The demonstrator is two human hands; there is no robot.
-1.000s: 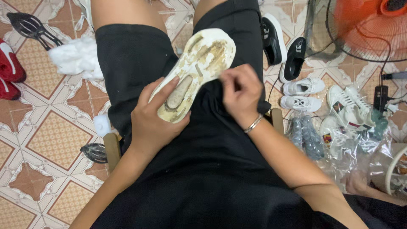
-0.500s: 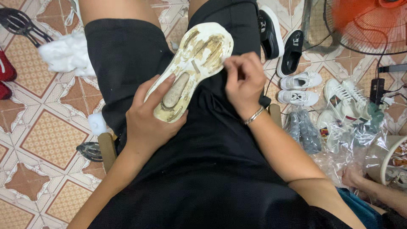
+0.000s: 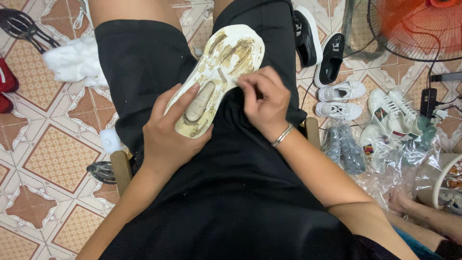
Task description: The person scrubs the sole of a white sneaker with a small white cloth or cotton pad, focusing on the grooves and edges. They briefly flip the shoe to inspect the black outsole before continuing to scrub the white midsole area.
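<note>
My left hand (image 3: 168,139) holds the sole (image 3: 216,77) from below, fingers curled around its heel end, thumb lying along its edge. The sole rests on my lap, glue-stained face up, toe pointing away from me. Compared with 0.5 s ago, my right hand (image 3: 264,103) sits slightly nearer the sole's middle, fingertips bunched and pinching at its right edge; what they pinch is too small to tell. The sole itself has barely shifted.

Around me, on the tiled floor (image 3: 53,159): white wadding (image 3: 72,60) to my left, a dark shoe part (image 3: 21,26) beyond it, something red (image 3: 7,84) at the frame's edge. To my right lie 2 black shoes (image 3: 320,48), 2 small white shoes (image 3: 339,98), white sneakers (image 3: 392,108), and plastic wrap (image 3: 380,159). An orange fan (image 3: 416,26) stands at the top right. Another person's foot (image 3: 399,200) shows at the lower right.
</note>
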